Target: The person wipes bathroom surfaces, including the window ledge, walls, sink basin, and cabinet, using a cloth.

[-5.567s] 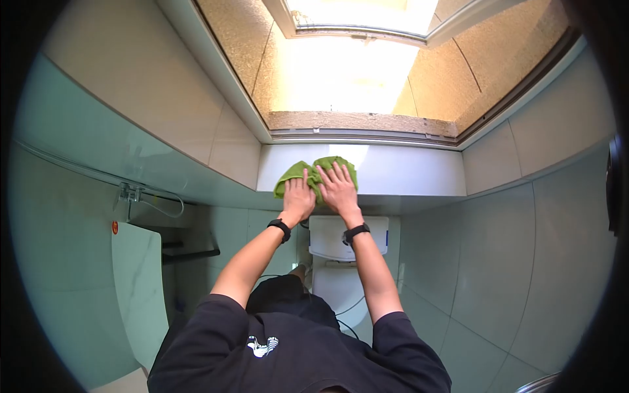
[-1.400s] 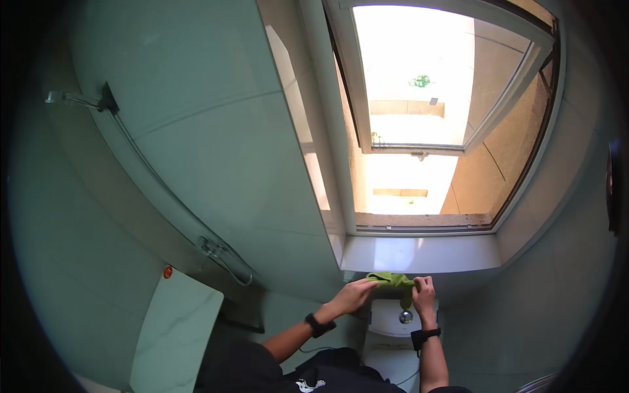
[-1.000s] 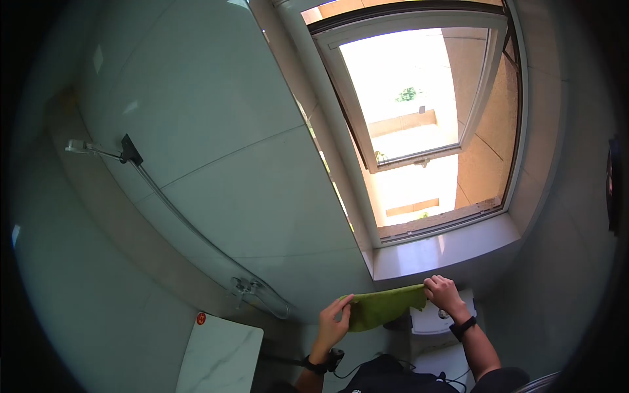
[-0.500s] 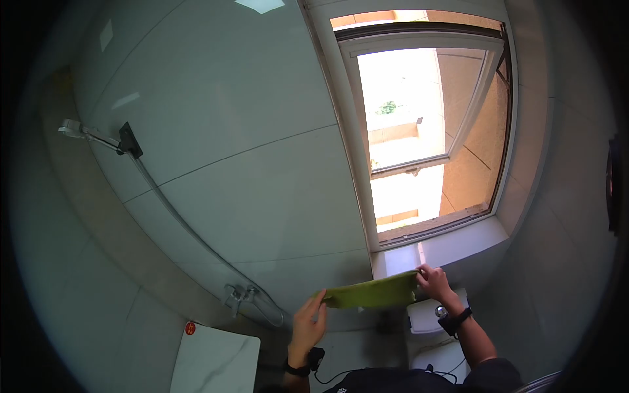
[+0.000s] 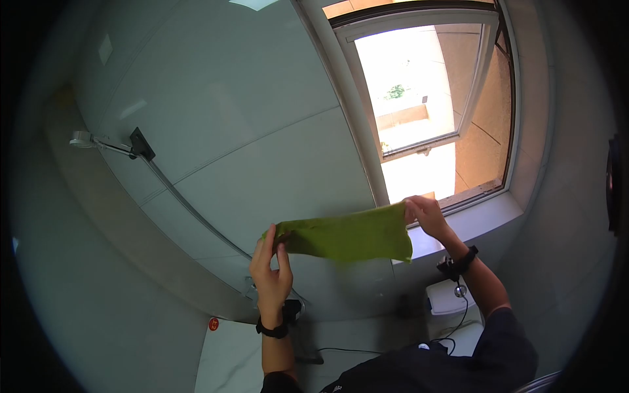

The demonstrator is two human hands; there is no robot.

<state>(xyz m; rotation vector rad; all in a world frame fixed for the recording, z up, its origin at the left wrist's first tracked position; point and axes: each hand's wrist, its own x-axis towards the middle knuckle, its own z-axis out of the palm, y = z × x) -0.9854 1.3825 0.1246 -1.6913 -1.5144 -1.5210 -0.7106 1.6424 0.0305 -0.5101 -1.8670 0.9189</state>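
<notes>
A green cloth [image 5: 347,234] is stretched out between my two hands, in front of the tiled wall and the lower corner of the window. My left hand [image 5: 270,272] holds its left end, fingers pointing up and partly behind the cloth. At the upper right corner, my right hand [image 5: 426,215] pinches the edge, close to the window sill. The lower edge of the cloth hangs free. Both wrists wear black bands with small devices.
An open window [image 5: 419,98] fills the upper right, above a white sill [image 5: 488,216]. A shower head [image 5: 82,139] on a rail stands left. A white toilet tank [image 5: 452,298] is lower right, and a marble-patterned white surface [image 5: 226,354] lower left. A thin cable crosses below.
Both hands have lifted the cloth higher, and more of its face shows now. My left hand has also moved left. The view has shifted slightly.
</notes>
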